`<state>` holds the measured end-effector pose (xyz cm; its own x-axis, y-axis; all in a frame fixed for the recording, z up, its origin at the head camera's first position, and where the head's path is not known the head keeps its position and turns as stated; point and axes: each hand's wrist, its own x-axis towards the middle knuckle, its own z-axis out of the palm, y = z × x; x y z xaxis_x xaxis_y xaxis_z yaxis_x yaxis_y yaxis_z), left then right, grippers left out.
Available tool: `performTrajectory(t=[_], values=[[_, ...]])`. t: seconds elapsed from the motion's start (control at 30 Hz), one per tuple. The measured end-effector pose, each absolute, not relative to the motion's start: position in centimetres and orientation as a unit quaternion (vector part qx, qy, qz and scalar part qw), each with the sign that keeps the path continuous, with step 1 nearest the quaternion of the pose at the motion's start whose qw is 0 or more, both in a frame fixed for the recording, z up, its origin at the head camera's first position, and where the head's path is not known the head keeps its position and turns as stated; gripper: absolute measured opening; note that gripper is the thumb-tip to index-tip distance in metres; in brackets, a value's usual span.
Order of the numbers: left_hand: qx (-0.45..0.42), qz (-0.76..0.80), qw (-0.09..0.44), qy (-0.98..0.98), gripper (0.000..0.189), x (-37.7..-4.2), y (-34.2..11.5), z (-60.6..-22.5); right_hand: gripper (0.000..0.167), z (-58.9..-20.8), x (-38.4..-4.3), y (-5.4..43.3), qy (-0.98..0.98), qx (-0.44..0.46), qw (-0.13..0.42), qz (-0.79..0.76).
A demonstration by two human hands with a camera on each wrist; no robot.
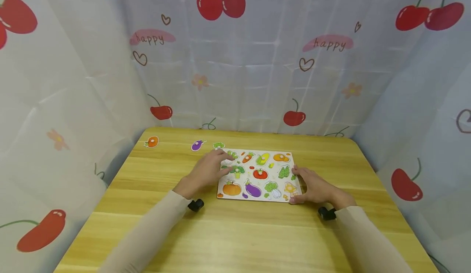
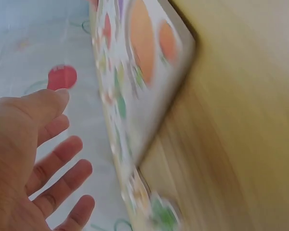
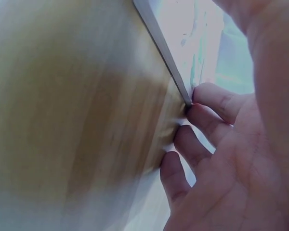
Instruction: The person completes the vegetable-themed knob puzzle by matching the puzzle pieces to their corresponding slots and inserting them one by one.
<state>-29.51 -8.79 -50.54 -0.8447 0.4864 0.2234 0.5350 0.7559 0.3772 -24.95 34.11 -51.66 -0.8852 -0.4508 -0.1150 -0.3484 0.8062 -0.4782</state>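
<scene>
A white puzzle board (image 1: pixel 243 195) with vegetable pictures, among them a pumpkin, a tomato and an eggplant, lies on the wooden table. My left hand (image 1: pixel 209 168) is over the board's left edge in the head view, thumb and fingers spread. In the left wrist view that hand (image 2: pixel 33 144) holds nothing, and the board (image 2: pixel 135 96) is blurred beside it. My right hand (image 1: pixel 312 185) is at the board's right side, thumb by the near corner. Its fingertips (image 3: pixel 209 96) touch the board's edge in the right wrist view, fingers loosely bent.
Behind and left of the board lie loose pieces: an orange vegetable piece (image 1: pixel 151 142), an eggplant piece (image 1: pixel 197 145) and a green leafy piece (image 1: pixel 218 145), close to the board's far left corner. A white curtain (image 1: pixel 239 68) with cherry prints surrounds the table (image 1: pixel 250 240).
</scene>
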Motion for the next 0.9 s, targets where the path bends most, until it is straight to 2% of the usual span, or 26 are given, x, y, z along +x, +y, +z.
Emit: performTrajectory(t=[0.47, 0.9], values=[[-0.173, -0.225, 0.082, -0.955, 0.041, -28.7, -15.8, -50.3, 0.124, -51.3, -25.2, 34.6, 0.935, -0.233, 0.104, -0.248], [-0.15, -0.235, 0.064, -0.958, 0.045, -28.6, -17.8, -52.1, 0.125, -51.8, -25.2, 34.7, 0.935, -0.231, 0.109, -0.247]])
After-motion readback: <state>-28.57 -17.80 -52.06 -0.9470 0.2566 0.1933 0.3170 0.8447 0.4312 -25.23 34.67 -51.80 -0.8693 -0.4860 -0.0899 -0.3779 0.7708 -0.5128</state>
